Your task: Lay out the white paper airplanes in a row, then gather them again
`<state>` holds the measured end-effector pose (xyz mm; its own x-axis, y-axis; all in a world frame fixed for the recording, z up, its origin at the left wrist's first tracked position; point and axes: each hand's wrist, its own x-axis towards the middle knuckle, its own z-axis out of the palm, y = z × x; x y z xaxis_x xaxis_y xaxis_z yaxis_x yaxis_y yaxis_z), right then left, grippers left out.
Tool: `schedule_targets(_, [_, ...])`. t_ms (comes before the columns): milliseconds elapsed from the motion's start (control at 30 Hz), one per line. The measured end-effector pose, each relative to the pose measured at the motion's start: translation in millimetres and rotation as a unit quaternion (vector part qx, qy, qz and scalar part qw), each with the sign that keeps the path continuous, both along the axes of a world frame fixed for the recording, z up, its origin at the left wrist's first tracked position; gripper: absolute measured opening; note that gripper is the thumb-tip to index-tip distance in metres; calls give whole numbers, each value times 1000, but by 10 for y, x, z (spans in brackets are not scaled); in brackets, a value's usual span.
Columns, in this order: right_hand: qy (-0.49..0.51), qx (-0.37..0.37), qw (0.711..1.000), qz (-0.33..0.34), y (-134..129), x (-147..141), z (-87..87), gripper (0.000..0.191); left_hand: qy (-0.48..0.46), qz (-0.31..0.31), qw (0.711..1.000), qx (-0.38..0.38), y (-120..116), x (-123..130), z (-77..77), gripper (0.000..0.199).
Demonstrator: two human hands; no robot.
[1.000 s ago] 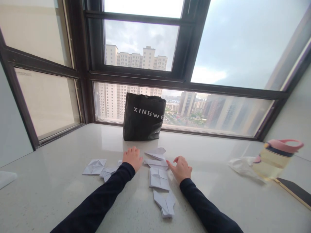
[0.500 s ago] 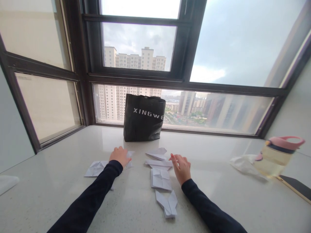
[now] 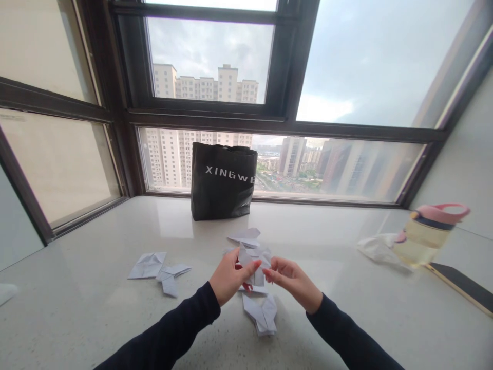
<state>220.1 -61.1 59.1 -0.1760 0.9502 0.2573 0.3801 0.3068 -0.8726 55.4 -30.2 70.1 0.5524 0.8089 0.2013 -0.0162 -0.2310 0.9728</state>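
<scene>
A white folded paper piece (image 3: 257, 278) is raised over the row of other folded pieces. My left hand (image 3: 233, 275) grips its left side, thumb in front and fingers behind. At its right edge is my right hand (image 3: 296, 281), thumb and fingers pinched together against the paper. Behind them lies a pointed folded paper (image 3: 246, 236); nearer to me rests a Y-shaped folded paper (image 3: 262, 313). The pieces between these two are mostly covered by my hands and the held paper. To the left are a squarish folded paper (image 3: 148, 264) and another Y-shaped one (image 3: 170, 279).
A black bag (image 3: 223, 185) stands on the white counter (image 3: 96, 318) by the window. At the right are a pink-lidded bottle (image 3: 425, 239), a crumpled white tissue (image 3: 375, 249) and a dark phone (image 3: 462, 285). Something white (image 3: 6, 293) shows at the left edge.
My left hand has moved right from the left-hand papers and now holds a folded paper off the counter. My right hand has come to that paper's right edge. The view has shifted slightly.
</scene>
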Motion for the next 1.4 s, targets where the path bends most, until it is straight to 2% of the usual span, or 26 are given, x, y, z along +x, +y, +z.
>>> schedule_targets(100, [5,-22,1000,-3,-86,28,-16,34,-41,-30,997,-62,-75,-18,-94,37])
schedule_targets(200, [-52,10,999,-8,-124,-5,-62,37,-61,-35,994,-88,-132,-22,-218,36])
schedule_targets(367, [-144,73,986,-37,-124,-16,-147,39,-98,-36,991,-84,-193,0,-335,32])
schedule_targets(533, [-179,47,983,-6,-127,66,-143,41,-67,-35,995,-69,-225,-28,-371,31])
schedule_targets(600, [-197,25,980,10,-142,84,-126,43,-32,-13,999,-34,-243,-61,-388,28])
schedule_targets(667, [-215,8,976,19,-161,88,-113,42,6,8,999,38,-266,-97,-402,24])
schedule_targets(733, [-231,-5,973,22,-178,83,-109,39,39,18,993,111,-286,-127,-409,24])
schedule_targets(800, [-256,-20,966,12,-190,76,-112,34,63,21,986,150,-298,-141,-412,26])
schedule_targets(967, [-346,-67,936,-20,-210,74,-117,27,126,-19,976,174,-272,-130,-450,30])
schedule_targets(1167, [-371,-91,924,9,-223,76,-122,21,164,11,969,184,-245,-96,-542,50])
schedule_targets(1400, [-448,-76,891,22,-254,47,-102,17,246,-27,946,210,-201,-71,-543,50])
